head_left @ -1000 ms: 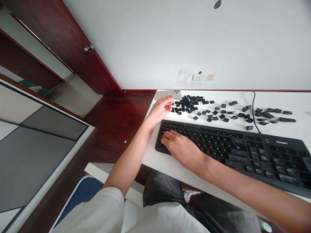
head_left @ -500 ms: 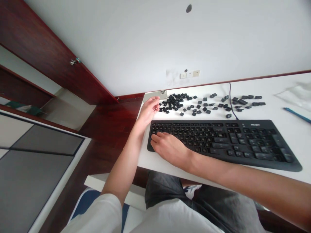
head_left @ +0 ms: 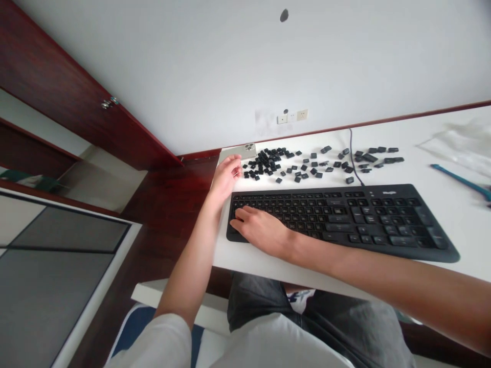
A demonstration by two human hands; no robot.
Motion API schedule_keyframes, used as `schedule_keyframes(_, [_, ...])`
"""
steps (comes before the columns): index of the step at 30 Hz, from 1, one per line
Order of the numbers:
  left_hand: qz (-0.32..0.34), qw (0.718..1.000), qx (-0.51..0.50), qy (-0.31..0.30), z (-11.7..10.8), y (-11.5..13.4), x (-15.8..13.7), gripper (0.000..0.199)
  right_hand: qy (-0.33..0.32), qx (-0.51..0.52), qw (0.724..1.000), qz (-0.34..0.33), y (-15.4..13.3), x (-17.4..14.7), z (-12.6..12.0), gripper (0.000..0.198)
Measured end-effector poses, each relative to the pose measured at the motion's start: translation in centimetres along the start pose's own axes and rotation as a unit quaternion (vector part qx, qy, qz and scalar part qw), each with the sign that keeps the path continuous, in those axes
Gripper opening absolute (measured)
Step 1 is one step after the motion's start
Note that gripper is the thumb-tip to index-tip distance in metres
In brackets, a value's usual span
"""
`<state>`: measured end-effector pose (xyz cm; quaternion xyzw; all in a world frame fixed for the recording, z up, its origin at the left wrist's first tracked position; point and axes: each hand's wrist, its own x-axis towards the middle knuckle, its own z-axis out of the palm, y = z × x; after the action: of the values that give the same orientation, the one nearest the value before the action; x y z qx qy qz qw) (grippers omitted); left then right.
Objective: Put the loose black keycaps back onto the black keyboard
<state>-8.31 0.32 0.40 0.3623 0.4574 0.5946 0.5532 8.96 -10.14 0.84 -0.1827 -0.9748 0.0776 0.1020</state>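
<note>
My left hand [head_left: 226, 176] rests at the table's left edge, beside the phone [head_left: 247, 148] and the pile of loose black keycaps [head_left: 264, 161]. Its fingers are loosely bent with a gap at the thumb, and no held object can be made out. Lower down, my right hand [head_left: 259, 227] reaches across to the left end of the black keyboard [head_left: 345, 217]. The fingertips touch the keys there, thumb and forefinger slightly apart; the keys under the palm are hidden.
More keycaps lie scattered behind the keyboard, around its cable [head_left: 352, 153]. A blue tool [head_left: 460, 179] and crumpled clear plastic [head_left: 464, 145] are at the right of the white table [head_left: 276, 260]. Wall sockets [head_left: 292, 117] sit above the back edge.
The view has shifted, so table and keyboard appear further left. My right hand's thumb and forefinger have parted a little over the keys. The left hand stays by the keycaps.
</note>
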Motion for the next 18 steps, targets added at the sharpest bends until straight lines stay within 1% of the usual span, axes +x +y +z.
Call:
schedule_keyframes(4, [-0.002, 1.000, 0.005, 0.016, -0.22, -0.28, 0.21, 0.023, -0.018, 0.001, 1.000, 0.015, -0.36, 0.16, -0.29, 0.019])
schedule_keyframes(12, [0.012, 0.999, 0.027, 0.025, -0.15, -0.51, 0.11, 0.020, -0.019, -0.013, 1.000, 0.013, -0.66, 0.21, -0.17, 0.017])
schedule_keyframes(16, [0.026, 0.997, 0.068, 0.034, -0.37, -0.67, 0.45, 0.018, -0.009, -0.017, 1.000, 0.011, -0.69, 0.19, 0.14, 0.016])
schedule_keyframes(18, [0.058, 0.991, 0.115, 0.043, -0.75, -0.75, 0.65, 0.013, -0.005, -0.008, 1.000, 0.013, -0.61, 0.18, 0.20, 0.015])
